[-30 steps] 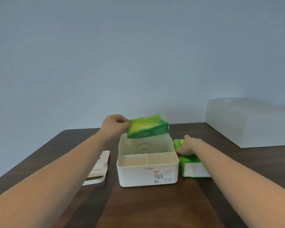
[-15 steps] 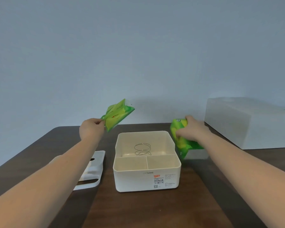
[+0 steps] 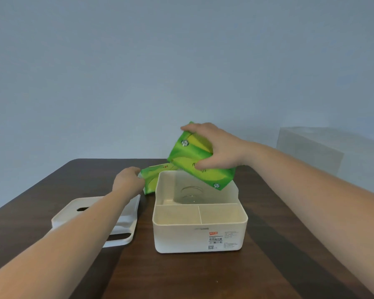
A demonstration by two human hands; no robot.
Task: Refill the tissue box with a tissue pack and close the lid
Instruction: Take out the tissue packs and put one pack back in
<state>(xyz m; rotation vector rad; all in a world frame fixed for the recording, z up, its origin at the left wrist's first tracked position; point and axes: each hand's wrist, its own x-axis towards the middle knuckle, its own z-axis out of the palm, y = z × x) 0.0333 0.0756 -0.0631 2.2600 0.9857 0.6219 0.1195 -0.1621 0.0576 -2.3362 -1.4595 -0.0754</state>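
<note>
Our right hand [image 3: 216, 147] grips a green tissue pack [image 3: 200, 160] from above, fingers over its far edge and thumb pressed on the near face, holding it tilted over the back compartment of the open white box [image 3: 200, 231]. The pack's lower corner dips just inside the box's far right rim. Our left hand [image 3: 129, 180] is closed on the end of a second green pack [image 3: 154, 175], which lies just beyond the box's far left corner; we cannot tell whether it rests on the table. The lid [image 3: 119, 229] lies under our left forearm, beside the box and apart from it, with a slot showing in its top.

All of this sits on a dark brown wooden table [image 3: 192, 275] against a plain pale blue wall [image 3: 160, 61]. Beyond our right forearm stands a large white block [image 3: 311, 147], blurred.

The box front carries a small label [image 3: 221, 239] with a red tag and a code square; its print is too small to read
</note>
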